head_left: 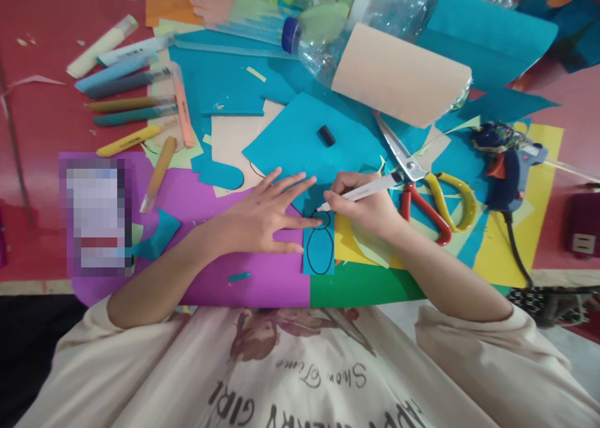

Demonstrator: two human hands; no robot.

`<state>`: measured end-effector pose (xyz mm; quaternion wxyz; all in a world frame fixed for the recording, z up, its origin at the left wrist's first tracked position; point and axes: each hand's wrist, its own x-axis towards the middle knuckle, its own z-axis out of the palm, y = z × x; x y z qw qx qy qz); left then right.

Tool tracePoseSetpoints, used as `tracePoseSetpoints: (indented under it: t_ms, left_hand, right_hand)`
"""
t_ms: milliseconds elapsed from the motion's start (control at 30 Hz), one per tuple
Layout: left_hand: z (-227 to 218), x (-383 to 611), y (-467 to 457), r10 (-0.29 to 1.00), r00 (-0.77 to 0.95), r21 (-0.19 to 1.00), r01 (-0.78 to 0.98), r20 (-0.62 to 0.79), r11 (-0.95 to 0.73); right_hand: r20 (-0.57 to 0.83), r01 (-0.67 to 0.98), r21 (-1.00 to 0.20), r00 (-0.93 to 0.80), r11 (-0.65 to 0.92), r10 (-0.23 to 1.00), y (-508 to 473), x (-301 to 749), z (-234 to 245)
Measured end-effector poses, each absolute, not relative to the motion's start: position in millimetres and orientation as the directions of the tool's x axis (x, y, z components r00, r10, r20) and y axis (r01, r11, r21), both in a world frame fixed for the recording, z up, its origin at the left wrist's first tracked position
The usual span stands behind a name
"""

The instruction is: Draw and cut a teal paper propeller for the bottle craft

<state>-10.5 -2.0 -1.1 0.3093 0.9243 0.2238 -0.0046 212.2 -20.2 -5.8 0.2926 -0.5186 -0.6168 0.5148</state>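
Note:
My left hand [265, 215] lies flat with fingers spread, pressing down a small blue paper piece [319, 253] that bears a black figure-eight outline. My right hand [363, 206] is closed around a white marker [370, 189], its tip touching the top loop of the outline. The black marker cap [325, 135] lies on a larger blue sheet [300, 144] just beyond my hands. Purple paper [253, 278] and green paper [360, 287] lie beneath.
Scissors with red and yellow handles [431, 194] lie right of my right hand. A blue glue gun [509, 165] sits further right. Several markers [134, 106] lie at the upper left. Plastic bottles [337, 34] and a beige card [398, 75] lie at the back.

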Motion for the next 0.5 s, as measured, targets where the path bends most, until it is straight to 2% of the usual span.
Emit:
tracePoseSetpoints:
  t_ms: [500]
  left_hand:
    - [-0.7, -8.9, -2.0, 0.42, 0.891, 0.586, 0.436, -0.173, -0.683]
  right_hand:
    - [-0.167, 0.34, -0.938, -0.275, -0.067, 0.947, -19.7, 209.8, -3.5]
